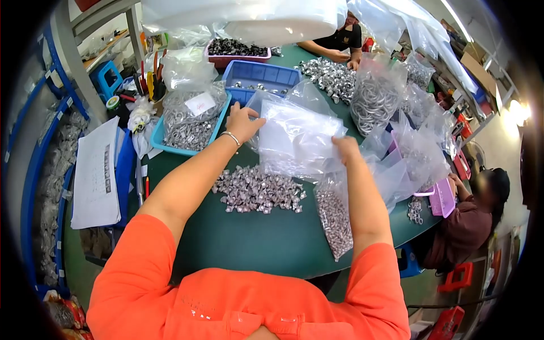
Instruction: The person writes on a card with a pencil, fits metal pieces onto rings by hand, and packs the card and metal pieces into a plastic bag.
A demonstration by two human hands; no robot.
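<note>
A stack of clear flat plastic bags (297,133) is held up over the green table. My right hand (345,149) is closed on its right edge, the thumb on top. My left hand (245,123), with a bracelet at the wrist, is at the left edge of the bags with its fingers apart; a fingertip appears to touch the plastic. Below lies a loose pile of small silvery metal pieces (260,190). Near my right forearm, a clear bag filled with small metal pieces (333,218) lies on the table.
Behind my left hand are a blue bin (260,71) and a light-blue tray (158,139) with a bag of metal parts. Bagged metal rings (374,102) stand at right. One person sits across the table, another at right (464,226). Papers (96,175) stand at left.
</note>
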